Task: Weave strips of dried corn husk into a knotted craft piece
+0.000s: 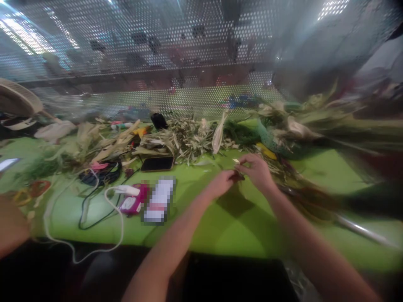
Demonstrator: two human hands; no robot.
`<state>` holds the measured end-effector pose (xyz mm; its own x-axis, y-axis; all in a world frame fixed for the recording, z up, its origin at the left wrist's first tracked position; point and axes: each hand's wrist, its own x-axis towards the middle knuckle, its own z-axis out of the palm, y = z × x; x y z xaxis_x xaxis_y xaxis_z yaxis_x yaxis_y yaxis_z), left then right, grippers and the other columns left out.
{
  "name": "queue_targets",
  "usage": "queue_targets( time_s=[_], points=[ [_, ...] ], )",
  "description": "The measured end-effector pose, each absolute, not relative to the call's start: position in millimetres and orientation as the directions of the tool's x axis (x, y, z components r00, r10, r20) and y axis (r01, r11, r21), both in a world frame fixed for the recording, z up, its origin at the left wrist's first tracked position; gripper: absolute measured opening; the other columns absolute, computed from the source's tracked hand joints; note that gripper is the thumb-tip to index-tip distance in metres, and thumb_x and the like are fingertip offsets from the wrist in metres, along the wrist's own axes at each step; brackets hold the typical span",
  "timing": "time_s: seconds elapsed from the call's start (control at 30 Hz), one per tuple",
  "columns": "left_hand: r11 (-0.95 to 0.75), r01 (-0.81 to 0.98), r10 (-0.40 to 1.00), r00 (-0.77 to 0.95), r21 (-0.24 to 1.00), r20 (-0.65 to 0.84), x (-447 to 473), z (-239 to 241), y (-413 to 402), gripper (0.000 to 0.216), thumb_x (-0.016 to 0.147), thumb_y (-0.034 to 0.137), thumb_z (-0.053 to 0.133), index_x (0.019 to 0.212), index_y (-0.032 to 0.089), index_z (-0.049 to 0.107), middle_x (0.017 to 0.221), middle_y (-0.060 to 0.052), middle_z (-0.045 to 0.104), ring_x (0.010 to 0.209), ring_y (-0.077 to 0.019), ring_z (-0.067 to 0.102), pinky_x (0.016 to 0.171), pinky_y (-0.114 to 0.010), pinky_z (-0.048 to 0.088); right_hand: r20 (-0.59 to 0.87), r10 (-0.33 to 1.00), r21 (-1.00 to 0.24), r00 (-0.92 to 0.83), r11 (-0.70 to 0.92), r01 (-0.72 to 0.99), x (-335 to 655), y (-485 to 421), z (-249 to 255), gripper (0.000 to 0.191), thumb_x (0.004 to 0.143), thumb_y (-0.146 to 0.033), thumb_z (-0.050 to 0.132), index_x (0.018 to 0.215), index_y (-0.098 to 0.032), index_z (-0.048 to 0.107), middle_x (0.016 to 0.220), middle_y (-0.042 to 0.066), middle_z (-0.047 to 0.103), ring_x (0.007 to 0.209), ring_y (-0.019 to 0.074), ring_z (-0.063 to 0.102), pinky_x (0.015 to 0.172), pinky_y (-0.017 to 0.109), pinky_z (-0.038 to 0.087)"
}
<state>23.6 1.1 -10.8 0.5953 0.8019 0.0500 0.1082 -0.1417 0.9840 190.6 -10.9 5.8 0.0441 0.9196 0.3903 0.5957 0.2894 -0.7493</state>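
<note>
Both my hands meet over the green table (220, 226), just in front of a heap of dried leaves. My left hand (222, 183) is closed in a pinch on a small dark piece (236, 177) held between the two hands. Over the same piece my right hand (257, 171) has its fingers curled, and a pale leaf strip (236, 160) sticks out at its fingertips. The picture is blurred, so the piece cannot be made out further.
Dried leaves and stalks (185, 140) are piled along the back. A dark phone (157, 163), a pink device (134, 201) with a white cable (78, 251) and black cords (100, 176) lie at left. A perforated metal screen (189, 63) stands behind. Another person's arm (11, 224) shows at far left.
</note>
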Motion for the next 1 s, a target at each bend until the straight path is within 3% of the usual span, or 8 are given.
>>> queue_targets(
  time_s=[0.13, 0.2, 0.3, 0.4, 0.53, 0.77, 1.0],
  points=[
    [-0.083, 0.053, 0.789, 0.613, 0.995, 0.034, 24, -12, 1, 0.013, 0.082, 0.027, 0.066, 0.084, 0.019, 0.076, 0.084, -0.006, 0.071, 0.083, -0.0195, 0.061, 0.084, -0.029, 0.043, 0.414, 0.910, -0.733, 0.029, 0.314, 0.603, 191, -11, 8, 0.020, 0.082, -0.041, 0.066, 0.075, -0.024, 0.072, 0.088, 0.006, 0.071, 0.094, 0.0255, 0.061, 0.090, 0.040, 0.043],
    [-0.026, 0.020, 0.820, 0.572, 0.999, 0.010, 24, -12, 1, 0.020, 0.083, 0.033, 0.064, 0.089, 0.018, 0.076, 0.081, -0.006, 0.069, 0.078, -0.0171, 0.058, 0.077, -0.026, 0.042, 0.477, 0.877, -0.699, 0.045, 0.348, 0.624, 193, -11, 14, 0.020, 0.083, -0.041, 0.066, 0.090, -0.025, 0.073, 0.103, 0.008, 0.071, 0.107, 0.0277, 0.059, 0.096, 0.042, 0.041],
    [0.064, -0.050, 0.896, 0.442, 0.997, -0.035, 22, -13, 4, 0.029, 0.084, 0.040, 0.062, 0.094, 0.017, 0.076, 0.083, -0.004, 0.067, 0.068, -0.0121, 0.050, 0.067, -0.024, 0.038, 0.582, 0.799, -0.664, 0.151, 0.360, 0.655, 196, -14, 21, 0.037, 0.082, -0.042, 0.067, 0.113, -0.023, 0.067, 0.122, 0.011, 0.064, 0.119, 0.0286, 0.053, 0.102, 0.044, 0.038],
    [0.136, -0.192, 0.938, 0.340, 0.972, -0.065, 20, -16, 8, 0.028, 0.081, 0.040, 0.065, 0.092, 0.015, 0.075, 0.084, -0.004, 0.065, 0.068, -0.0110, 0.051, 0.067, -0.023, 0.039, 0.454, 0.873, -0.763, 0.178, 0.278, 0.583, 196, -17, 21, 0.034, 0.083, -0.048, 0.063, 0.102, -0.020, 0.068, 0.101, 0.009, 0.068, 0.095, 0.0245, 0.061, 0.085, 0.037, 0.046],
    [0.196, -0.302, 0.939, 0.332, 0.933, -0.089, 19, -15, 9, 0.028, 0.076, 0.038, 0.070, 0.089, 0.014, 0.071, 0.078, -0.003, 0.062, 0.068, -0.0108, 0.054, 0.068, -0.023, 0.041, 0.195, 0.980, -0.836, 0.028, 0.151, 0.528, 189, -17, 13, 0.035, 0.082, -0.054, 0.062, 0.081, -0.019, 0.068, 0.073, 0.003, 0.067, 0.066, 0.0172, 0.056, 0.061, 0.028, 0.041],
    [0.241, -0.367, 0.927, 0.361, 0.898, -0.101, 20, -8, 7, 0.024, 0.076, 0.034, 0.071, 0.086, 0.013, 0.065, 0.074, -0.001, 0.060, 0.063, -0.0093, 0.054, 0.062, -0.023, 0.041, 0.147, 0.989, -0.862, 0.011, 0.122, 0.492, 181, -17, 13, 0.029, 0.081, -0.048, 0.064, 0.083, -0.019, 0.069, 0.077, 0.004, 0.071, 0.066, 0.0171, 0.058, 0.059, 0.027, 0.041],
    [0.202, -0.319, 0.939, 0.331, 0.926, -0.091, 19, -7, 6, 0.034, 0.076, 0.046, 0.074, 0.078, 0.015, 0.059, 0.067, 0.003, 0.049, 0.059, -0.0065, 0.044, 0.056, -0.021, 0.032, 0.190, 0.982, -0.853, -0.011, 0.171, 0.493, 182, -14, 6, 0.024, 0.079, -0.043, 0.066, 0.075, -0.020, 0.065, 0.070, 0.001, 0.065, 0.065, 0.0160, 0.055, 0.062, 0.027, 0.040]
  ],
)
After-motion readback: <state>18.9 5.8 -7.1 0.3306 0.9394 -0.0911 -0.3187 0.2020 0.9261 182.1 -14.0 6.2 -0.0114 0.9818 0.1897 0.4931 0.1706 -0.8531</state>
